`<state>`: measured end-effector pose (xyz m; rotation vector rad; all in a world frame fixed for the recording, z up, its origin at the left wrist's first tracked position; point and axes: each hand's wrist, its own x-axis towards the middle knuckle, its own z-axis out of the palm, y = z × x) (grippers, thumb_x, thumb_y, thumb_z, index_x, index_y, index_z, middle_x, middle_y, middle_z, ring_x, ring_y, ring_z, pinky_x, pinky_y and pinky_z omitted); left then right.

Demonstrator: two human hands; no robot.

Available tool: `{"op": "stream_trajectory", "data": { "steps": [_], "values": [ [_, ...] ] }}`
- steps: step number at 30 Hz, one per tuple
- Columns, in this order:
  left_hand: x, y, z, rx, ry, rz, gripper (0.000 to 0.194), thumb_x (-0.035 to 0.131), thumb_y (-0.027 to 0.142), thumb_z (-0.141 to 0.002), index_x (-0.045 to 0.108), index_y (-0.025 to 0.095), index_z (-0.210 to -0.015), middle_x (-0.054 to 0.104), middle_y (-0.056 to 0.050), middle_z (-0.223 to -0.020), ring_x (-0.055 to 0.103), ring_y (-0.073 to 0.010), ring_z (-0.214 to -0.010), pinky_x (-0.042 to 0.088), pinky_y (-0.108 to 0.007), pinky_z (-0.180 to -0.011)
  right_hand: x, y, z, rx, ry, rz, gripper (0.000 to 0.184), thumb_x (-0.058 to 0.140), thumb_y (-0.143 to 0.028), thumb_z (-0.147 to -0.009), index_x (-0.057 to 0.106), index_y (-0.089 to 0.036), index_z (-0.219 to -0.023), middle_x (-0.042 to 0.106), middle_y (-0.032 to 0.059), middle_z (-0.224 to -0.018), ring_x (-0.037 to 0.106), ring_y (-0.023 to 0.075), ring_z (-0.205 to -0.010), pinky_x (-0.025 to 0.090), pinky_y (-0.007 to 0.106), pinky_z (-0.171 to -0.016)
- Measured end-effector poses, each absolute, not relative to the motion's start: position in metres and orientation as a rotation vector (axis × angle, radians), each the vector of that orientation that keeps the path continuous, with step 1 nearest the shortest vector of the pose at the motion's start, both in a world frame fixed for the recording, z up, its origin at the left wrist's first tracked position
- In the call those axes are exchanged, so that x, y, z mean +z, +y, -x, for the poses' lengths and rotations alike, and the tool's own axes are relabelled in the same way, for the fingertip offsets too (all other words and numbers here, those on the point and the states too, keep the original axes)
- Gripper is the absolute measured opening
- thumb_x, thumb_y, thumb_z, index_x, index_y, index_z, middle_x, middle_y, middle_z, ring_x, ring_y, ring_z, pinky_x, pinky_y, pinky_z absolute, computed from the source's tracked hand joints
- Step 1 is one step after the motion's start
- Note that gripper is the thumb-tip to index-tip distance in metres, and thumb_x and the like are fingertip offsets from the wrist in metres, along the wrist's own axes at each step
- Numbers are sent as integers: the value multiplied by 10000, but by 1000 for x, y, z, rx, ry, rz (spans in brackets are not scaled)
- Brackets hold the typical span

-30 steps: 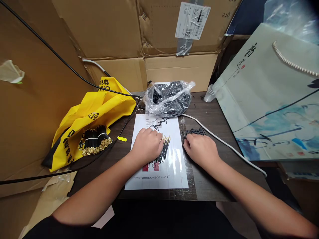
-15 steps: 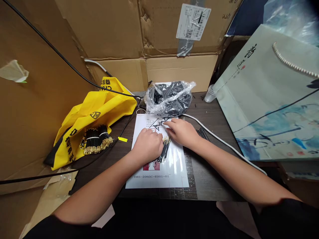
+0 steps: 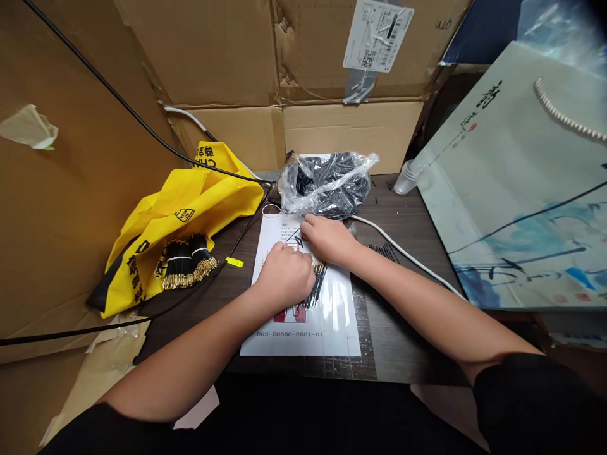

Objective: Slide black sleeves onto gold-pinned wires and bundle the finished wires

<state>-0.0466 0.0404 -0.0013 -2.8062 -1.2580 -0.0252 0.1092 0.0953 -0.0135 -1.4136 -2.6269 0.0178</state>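
Shiny metal pin tips (image 3: 320,268), glossy laminated sheet (image 3: 334,322)

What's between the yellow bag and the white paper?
In the head view, a thin black cable and a small yellow tag lie on the dark table between the yellow bag and the white paper.

The person wears a black short-sleeved fabric top (image 3: 303,423), its loose, wide right sleeve (image 3: 521,392) ending in a plain dark edge around the elbow, and its matching black left sleeve (image 3: 109,430) showing at the bottom edge of the view. Long bare forearms (image 3: 427,309) lead to a bare left hand (image 3: 284,277) and a bare right hand (image 3: 328,240)
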Motion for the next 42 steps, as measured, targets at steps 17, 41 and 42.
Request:
{"op": "stream_trajectory", "data": {
  "steps": [17, 41, 42],
  "values": [
    [10, 43, 51, -234, -1258, 2874, 321, 453, 285, -918, 620, 173, -668, 665, -45, -655, 621, -215, -654, 370, -390, -703, -15, -6, -149, 575, -1753, 1222, 249, 486, -162, -964, 678, -210, -1115, 638, 62, -942, 606, 181, -891, 480, 342, -790],
    [3, 43, 53, -721, -984, 3073, 243, 455, 284, -997, 671, 172, -988, 696, -42, -842, 613, -178, -814, 423, -337, -835, -24, -8, -143, 804, -1177, 1252, 176, 682, -337, -870, 688, -228, -1009, 750, 61, -955, 651, 168, -747, 526, 323, -649],
    [3, 43, 52, -726, -988, 3076, 239, 459, 282, -995, 670, 172, -992, 698, -41, -845, 615, -178, -817, 424, -338, -837, -24, -8, -143, 809, -1172, 1248, 173, 686, -331, -868, 689, -229, -1008, 751, 60, -956, 658, 169, -760, 530, 323, -658]
  ]
}}
